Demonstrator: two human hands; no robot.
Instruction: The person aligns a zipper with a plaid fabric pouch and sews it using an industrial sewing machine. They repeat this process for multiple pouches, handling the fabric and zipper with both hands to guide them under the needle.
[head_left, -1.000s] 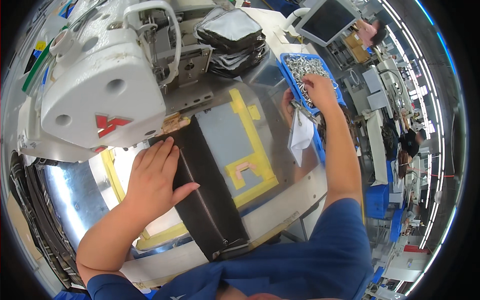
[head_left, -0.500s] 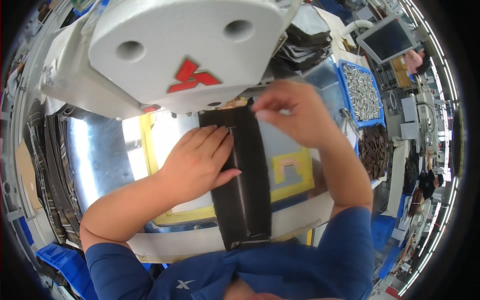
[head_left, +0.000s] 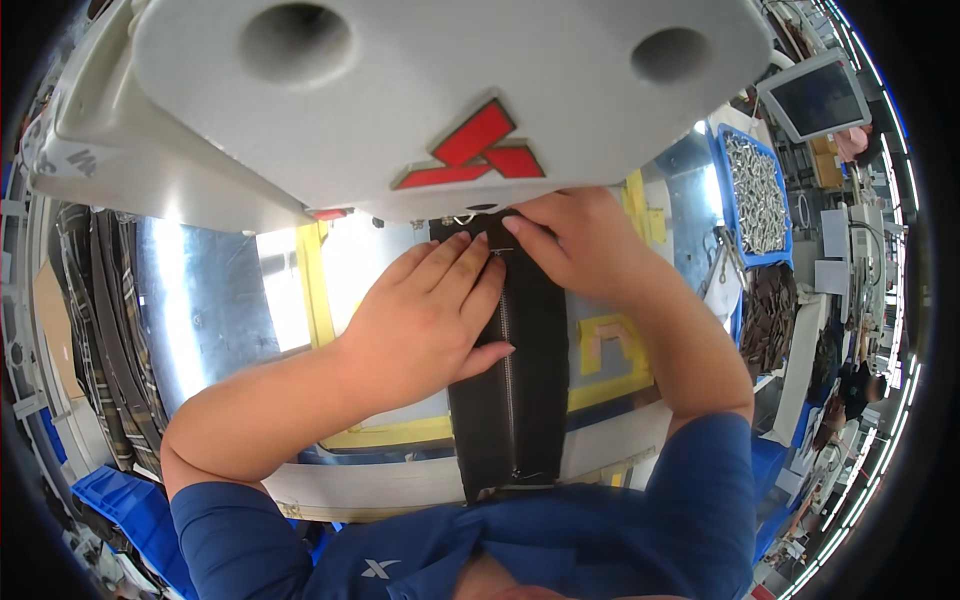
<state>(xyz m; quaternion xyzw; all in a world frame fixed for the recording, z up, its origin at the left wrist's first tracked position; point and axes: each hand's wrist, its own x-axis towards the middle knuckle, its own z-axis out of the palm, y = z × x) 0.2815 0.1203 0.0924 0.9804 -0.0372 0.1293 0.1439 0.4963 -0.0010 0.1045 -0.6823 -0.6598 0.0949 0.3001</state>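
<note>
Black zippered fabric (head_left: 540,340) lies beneath our flat, outstretched left hand (head_left: 425,315); our right hand (head_left: 585,245) curls at its far end, grip unclear.

Right hand (head_left: 580,240) was over in the blue tray (head_left: 770,256) a second ago, now its fingertips are at the top end of the black zip strip (head_left: 538,340), upper middle. White machine head (head_left: 370,110) went from upper left to hogging the whole top, tray's slid further right, strip's lost its slant.

Blue short-sleeved shirt (head_left: 240,535), white chest mark (head_left: 379,569).
</note>
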